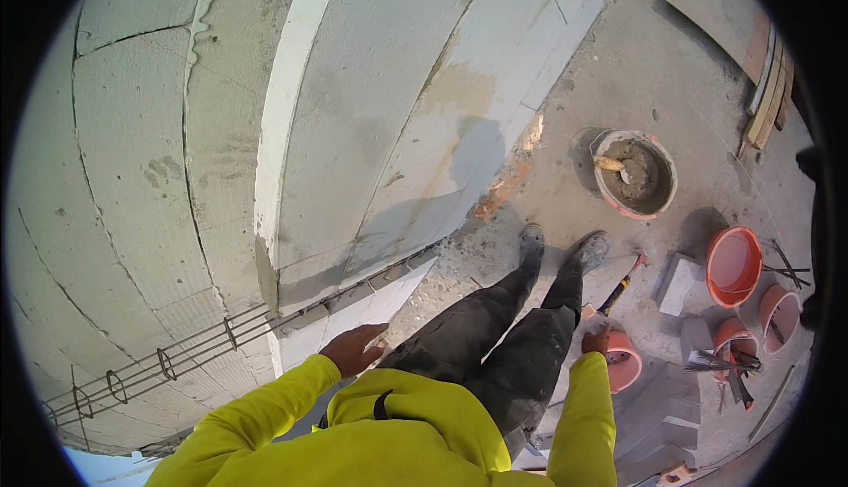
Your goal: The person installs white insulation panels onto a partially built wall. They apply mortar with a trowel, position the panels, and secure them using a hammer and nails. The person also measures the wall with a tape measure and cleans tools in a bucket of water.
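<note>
Block (pixel 353 315) of pale aerated concrete sits at the wall's (pixel 132 160) top edge under the left hand (pixel 353 348), whose fingers spread flat on it. It looks bulky, stiff, crumbly at corners, best gripped by both ends. The right hand (pixel 597 341) touches an orange bucket (pixel 624 362) on the floor (pixel 618 72); its fingers' spread I cannot tell.

To my left stands the block wall (pixel 265 134), with the metal reinforcement (pixel 177 354) lying on its top course. My left hand (pixel 352 348) is beside the wall's corner. On the floor (pixel 636 72) ahead sits the mortar bucket (pixel 636 173). To the right, several tubs (pixel 733 266) stand near the hammer (pixel 623 282).
</note>
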`<action>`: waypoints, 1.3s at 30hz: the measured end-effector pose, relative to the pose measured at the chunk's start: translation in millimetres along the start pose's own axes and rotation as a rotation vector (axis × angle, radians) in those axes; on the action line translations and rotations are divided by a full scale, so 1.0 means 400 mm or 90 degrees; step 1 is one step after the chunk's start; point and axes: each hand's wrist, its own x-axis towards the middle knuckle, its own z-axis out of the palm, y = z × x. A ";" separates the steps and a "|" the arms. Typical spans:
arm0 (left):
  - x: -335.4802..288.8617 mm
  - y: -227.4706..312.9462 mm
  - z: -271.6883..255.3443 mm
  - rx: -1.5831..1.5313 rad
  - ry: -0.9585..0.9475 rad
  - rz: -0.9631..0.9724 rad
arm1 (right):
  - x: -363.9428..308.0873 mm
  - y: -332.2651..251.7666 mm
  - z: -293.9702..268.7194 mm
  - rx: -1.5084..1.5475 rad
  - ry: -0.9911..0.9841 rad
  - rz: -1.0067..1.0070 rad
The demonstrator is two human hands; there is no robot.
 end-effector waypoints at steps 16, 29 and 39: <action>0.040 -0.172 0.022 -0.981 0.301 0.045 | -0.650 -0.175 -0.406 0.254 -0.177 -0.120; -0.014 -0.148 -0.164 -1.579 0.409 0.128 | -0.776 -0.381 -0.584 0.221 -0.037 -0.262; -0.056 -0.387 0.025 -1.637 0.423 -0.311 | -0.824 -0.494 -0.639 0.066 -0.006 -0.302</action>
